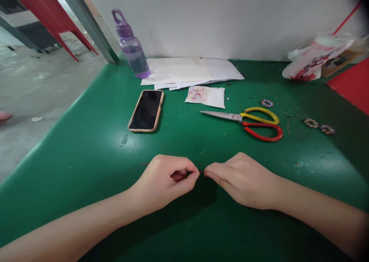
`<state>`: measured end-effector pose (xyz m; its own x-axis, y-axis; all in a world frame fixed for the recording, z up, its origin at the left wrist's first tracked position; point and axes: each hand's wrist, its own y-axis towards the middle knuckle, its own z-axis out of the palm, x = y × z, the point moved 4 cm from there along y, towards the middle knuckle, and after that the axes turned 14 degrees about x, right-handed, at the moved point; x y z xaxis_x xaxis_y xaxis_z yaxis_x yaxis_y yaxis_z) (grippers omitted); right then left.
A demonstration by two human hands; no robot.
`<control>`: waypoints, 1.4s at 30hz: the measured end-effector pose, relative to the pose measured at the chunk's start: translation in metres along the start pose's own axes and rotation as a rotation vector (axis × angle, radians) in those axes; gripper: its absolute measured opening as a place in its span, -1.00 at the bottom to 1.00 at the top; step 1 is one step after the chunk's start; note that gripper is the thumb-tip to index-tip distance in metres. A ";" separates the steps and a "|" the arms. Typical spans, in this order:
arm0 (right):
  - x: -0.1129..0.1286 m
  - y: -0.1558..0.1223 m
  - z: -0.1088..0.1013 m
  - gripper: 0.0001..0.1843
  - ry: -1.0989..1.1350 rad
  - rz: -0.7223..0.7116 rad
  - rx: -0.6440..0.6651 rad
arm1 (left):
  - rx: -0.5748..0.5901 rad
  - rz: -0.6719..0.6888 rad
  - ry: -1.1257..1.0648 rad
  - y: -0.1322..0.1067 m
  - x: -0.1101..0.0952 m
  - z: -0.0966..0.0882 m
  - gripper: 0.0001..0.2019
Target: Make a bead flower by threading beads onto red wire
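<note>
Both hands pinch one thin red thread just above the green table [86,146]: left hand [165,181] and right hand [245,179], fingertips nearly touching, thread [201,172] barely visible between them. A stub shows left of the left hand.

Risk, as judged: the grip is tiny, so the thread may slip or snap under pull.

Further off: scissors [250,123], blades shut; three bead flowers [311,123]; phone [146,110]; bead packet [205,96]; papers [190,72]; bottle [133,48].
</note>
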<state>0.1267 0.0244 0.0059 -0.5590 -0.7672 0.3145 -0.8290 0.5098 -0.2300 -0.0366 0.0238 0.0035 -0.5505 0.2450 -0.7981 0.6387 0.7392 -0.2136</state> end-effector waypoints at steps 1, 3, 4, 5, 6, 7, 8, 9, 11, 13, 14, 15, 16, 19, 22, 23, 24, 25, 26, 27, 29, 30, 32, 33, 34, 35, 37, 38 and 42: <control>-0.001 0.000 -0.002 -0.74 0.027 0.004 0.037 | -0.002 0.009 0.020 0.000 -0.001 0.000 -0.83; -0.002 -0.001 -0.006 -0.75 0.130 -0.004 0.115 | 0.001 0.032 0.057 0.000 -0.002 0.000 -0.83; -0.004 -0.001 -0.008 -0.74 0.206 -0.019 0.150 | 0.003 0.048 0.077 0.000 -0.003 0.000 -0.83; -0.005 -0.002 -0.009 -0.74 0.277 -0.032 0.181 | 0.004 0.065 0.097 0.001 -0.003 0.001 -0.83; -0.006 -0.002 -0.010 -0.73 0.331 -0.037 0.198 | -0.001 0.079 0.113 0.001 -0.004 0.001 -0.84; -0.007 -0.002 -0.011 -0.73 0.358 -0.029 0.198 | -0.009 0.085 0.124 0.001 -0.004 0.001 -0.84; -0.009 -0.002 -0.012 -0.74 0.353 -0.009 0.173 | -0.025 0.084 0.131 0.001 -0.003 0.001 -0.84; -0.010 -0.002 -0.012 -0.77 0.323 0.022 0.121 | -0.047 0.078 0.135 0.001 -0.002 0.000 -0.84; -0.009 -0.002 -0.011 -0.77 0.228 0.079 -0.043 | -0.089 0.065 0.143 0.001 -0.001 0.000 -0.85; -0.003 -0.002 -0.006 -0.71 0.128 0.080 -0.203 | -0.123 0.077 0.162 0.000 0.000 0.000 -0.86; 0.001 -0.002 -0.003 -0.73 0.063 0.042 -0.258 | -0.132 0.092 0.170 0.000 -0.001 0.001 -0.87; 0.006 -0.002 0.001 -0.74 -0.002 -0.003 -0.313 | -0.139 0.110 0.175 0.000 -0.001 0.002 -0.87; 0.009 -0.003 0.004 -0.76 -0.054 -0.034 -0.364 | -0.144 0.129 0.177 0.000 -0.002 0.003 -0.88; 0.013 -0.007 0.009 -0.81 -0.146 -0.059 -0.476 | -0.175 0.159 0.165 -0.001 -0.004 0.005 -0.91; 0.008 -0.009 0.011 -0.85 -0.161 -0.032 -0.510 | -0.197 0.167 0.150 -0.003 -0.005 0.004 -0.91; 0.007 -0.009 0.011 -0.86 -0.154 -0.021 -0.512 | -0.199 0.173 0.151 -0.004 -0.005 0.004 -0.91; 0.005 -0.009 0.011 -0.87 -0.145 -0.010 -0.514 | -0.202 0.182 0.155 -0.005 -0.006 0.004 -0.90; 0.003 -0.009 0.011 -0.87 -0.137 -0.001 -0.517 | -0.207 0.191 0.161 -0.005 -0.006 0.004 -0.90; 0.002 -0.009 0.011 -0.87 -0.127 0.005 -0.520 | -0.211 0.198 0.167 -0.006 -0.006 0.004 -0.90; 0.001 -0.009 0.012 -0.87 -0.121 0.006 -0.525 | -0.217 0.206 0.172 -0.006 -0.006 0.005 -0.89; 0.001 -0.009 0.012 -0.84 -0.122 -0.006 -0.528 | -0.225 0.219 0.176 -0.006 -0.005 0.005 -0.90; 0.001 -0.010 0.013 -0.83 -0.128 -0.017 -0.525 | -0.230 0.223 0.176 -0.006 -0.005 0.005 -0.90; 0.001 -0.010 0.012 -0.81 -0.154 -0.041 -0.520 | -0.237 0.229 0.171 -0.006 -0.004 0.006 -0.92; 0.001 -0.011 0.011 -0.80 -0.177 -0.059 -0.515 | -0.238 0.229 0.165 -0.006 -0.004 0.006 -0.92; 0.002 -0.012 0.010 -0.79 -0.200 -0.083 -0.505 | -0.236 0.229 0.159 -0.006 -0.004 0.007 -0.93; 0.003 -0.013 0.009 -0.77 -0.222 -0.113 -0.492 | -0.232 0.229 0.152 -0.005 -0.004 0.007 -0.94; 0.004 -0.014 0.007 -0.73 -0.248 -0.175 -0.459 | -0.221 0.223 0.135 -0.005 -0.005 0.007 -0.95; 0.005 -0.015 0.006 -0.72 -0.250 -0.195 -0.444 | -0.214 0.216 0.127 -0.005 -0.005 0.007 -0.95; 0.006 -0.019 0.005 -0.68 -0.261 -0.232 -0.443 | -0.195 0.200 0.118 -0.004 -0.007 0.008 -0.92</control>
<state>0.1390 0.0086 0.0076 -0.3852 -0.9209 0.0593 -0.8888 0.3875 0.2448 -0.0315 0.0141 0.0052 -0.4899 0.4608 -0.7400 0.6319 0.7725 0.0627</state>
